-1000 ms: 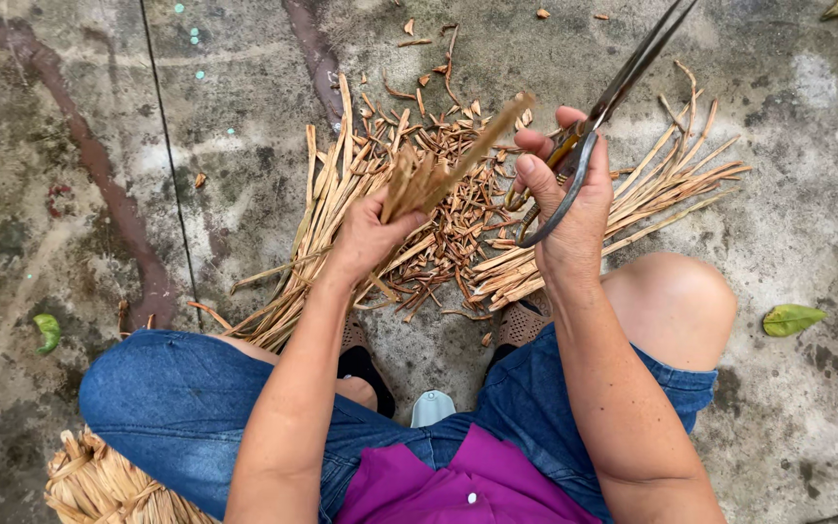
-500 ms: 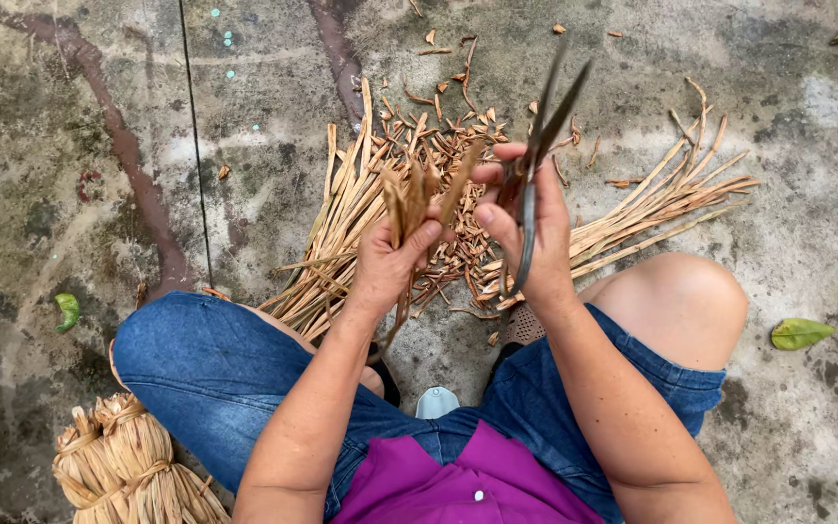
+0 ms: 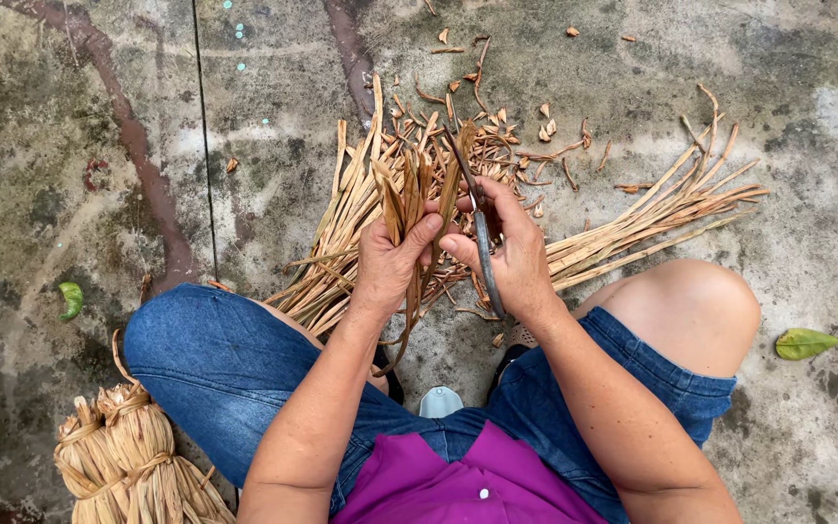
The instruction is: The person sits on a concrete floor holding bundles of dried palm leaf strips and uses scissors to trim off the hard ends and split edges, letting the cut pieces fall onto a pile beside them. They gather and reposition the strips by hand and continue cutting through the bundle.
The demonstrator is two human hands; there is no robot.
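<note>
Head view is showing me the left hand [image 3: 387,264] gripping a bunch of dried leaf strips [image 3: 417,194] upright above the pile [image 3: 341,252], while the right hand [image 3: 508,257] is clasping scissors [image 3: 477,228]. I'm judging the blades, lying close to the left fingertips, could nick them or slip.

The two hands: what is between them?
In the head view, the left hand grips dried leaf strips; the right hand holds scissors. Only those lie between them; their fingertips nearly meet.

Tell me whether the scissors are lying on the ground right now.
No, the scissors are gripped in the right hand, blades shut and raised beside the dried strips that the left hand holds.
</note>
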